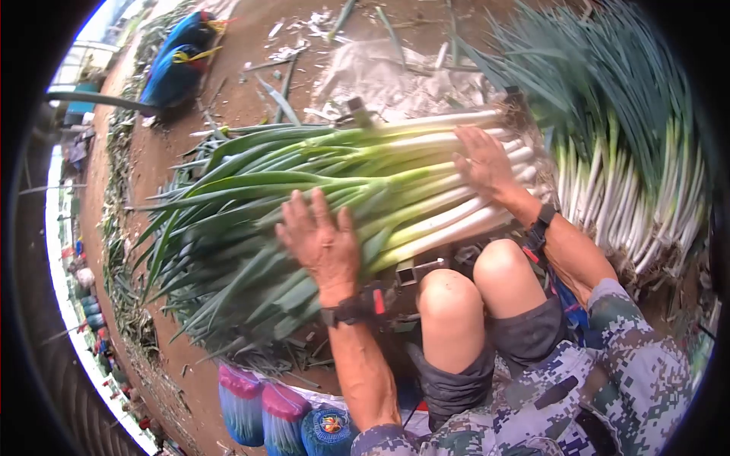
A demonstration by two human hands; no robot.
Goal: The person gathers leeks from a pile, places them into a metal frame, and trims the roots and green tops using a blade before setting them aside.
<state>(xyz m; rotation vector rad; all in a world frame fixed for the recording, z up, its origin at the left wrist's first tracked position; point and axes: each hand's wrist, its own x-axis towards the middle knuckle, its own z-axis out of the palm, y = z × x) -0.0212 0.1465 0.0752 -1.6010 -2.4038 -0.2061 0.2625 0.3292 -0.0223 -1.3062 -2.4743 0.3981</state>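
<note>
A broad layer of green onions (411, 182) lies crosswise before my knees, white ends to the right and green leaves to the left. My left hand (323, 239) rests flat on the leaves with its fingers spread. Over the white stalks, close to the root ends, lies my right hand (487, 159), fingers stretched out and apart. Neither hand is wrapped around anything. A metal bracket (414, 271) shows under the near edge of the layer, by my knees. What supports the stalks is mostly hidden beneath them.
A large heap of untrimmed green onions (616, 152) with roots stands at the right. Blue net bundles (179, 72) lie at the far left, and more net-wrapped bundles (285, 414) sit by my left forearm. A pale sheet (380, 72) and leaf scraps cover the ground beyond.
</note>
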